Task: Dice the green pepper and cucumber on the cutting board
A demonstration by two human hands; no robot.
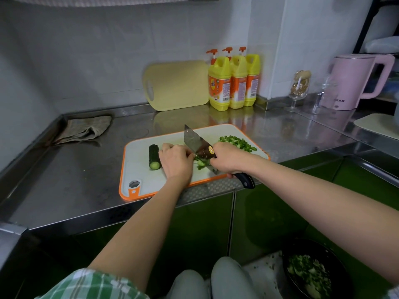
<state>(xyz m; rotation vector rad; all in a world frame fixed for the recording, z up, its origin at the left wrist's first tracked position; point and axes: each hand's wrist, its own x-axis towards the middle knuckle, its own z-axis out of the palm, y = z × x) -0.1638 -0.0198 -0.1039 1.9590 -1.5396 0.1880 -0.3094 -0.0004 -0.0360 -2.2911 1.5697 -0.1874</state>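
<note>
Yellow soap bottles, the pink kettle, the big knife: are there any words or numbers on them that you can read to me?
Three yellow plastic pump bottles: orange labels with print and barcodes, too blurred to read.
Pink plastic kettle: small dark lettering near its base, too small to read.
Steel cleaver: round yellow and red sticker on the blade, too blurred to read.
No text here is readable.

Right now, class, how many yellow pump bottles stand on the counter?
3. All stand in a row by the back wall, right of the leaning yellow board: the left bottle, the middle bottle, the right bottle. Another could hide behind them.
</note>
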